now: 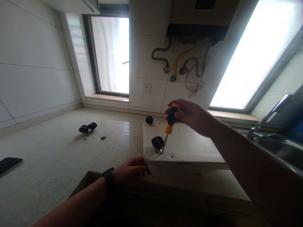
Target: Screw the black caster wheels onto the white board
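Observation:
My right hand (184,115) is closed around the orange and black handle of a screwdriver (168,129). Its shaft slants down to the mounting plate of a black caster (157,142), at the near left corner of a white board-like piece (189,142) with rounded corners. A second caster (149,119) sits at the far left corner. In the board's surface, right of the screwdriver tip, is a small hole or screw (171,156). My left hand (133,170), below a dark wristwatch, rests with fingers extended at the board's near left corner; nothing shows in it.
On the speckled counter (113,148) to the left lie loose black casters (88,127) and a small pile of what look like screws (103,138). A dark phone (10,165) lies far left. A sink (281,154) with a faucet (267,116) is at the right.

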{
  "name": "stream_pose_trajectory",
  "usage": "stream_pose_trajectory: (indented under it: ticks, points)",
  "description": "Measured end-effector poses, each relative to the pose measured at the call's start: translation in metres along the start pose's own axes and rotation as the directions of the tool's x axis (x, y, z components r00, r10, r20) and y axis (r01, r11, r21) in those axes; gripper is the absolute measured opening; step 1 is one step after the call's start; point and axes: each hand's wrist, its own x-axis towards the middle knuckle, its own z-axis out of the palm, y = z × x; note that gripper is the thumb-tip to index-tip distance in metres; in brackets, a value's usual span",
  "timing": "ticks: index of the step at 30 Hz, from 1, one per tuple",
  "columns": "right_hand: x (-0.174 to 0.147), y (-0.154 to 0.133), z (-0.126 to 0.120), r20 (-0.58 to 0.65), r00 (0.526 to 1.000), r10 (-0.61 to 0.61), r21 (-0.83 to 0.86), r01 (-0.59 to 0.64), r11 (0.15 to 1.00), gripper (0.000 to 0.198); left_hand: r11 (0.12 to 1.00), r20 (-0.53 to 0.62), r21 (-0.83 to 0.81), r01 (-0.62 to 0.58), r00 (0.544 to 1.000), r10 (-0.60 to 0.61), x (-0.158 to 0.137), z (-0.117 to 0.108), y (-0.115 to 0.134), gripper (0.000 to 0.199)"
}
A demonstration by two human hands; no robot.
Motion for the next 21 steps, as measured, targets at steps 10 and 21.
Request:
stream_pose_trajectory:
  ticks: [10, 21]
  points:
    - [-0.005, -0.003, 0.009, -0.267, 0.962, -0.048, -0.31, -0.039, 0.95, 0.036, 1.0, -0.024, -0.016, -0.027, 0.999, 0.027, -0.001, 0.007, 0.008, 0.033]
    - [-0.011, 0.0, 0.013, -0.412, 0.885, -0.217, -0.586, -0.074, 0.807, 0.044, 1.0, -0.031, 0.0, 0.005, 1.0, -0.005, -0.001, 0.005, 0.003, 0.036]
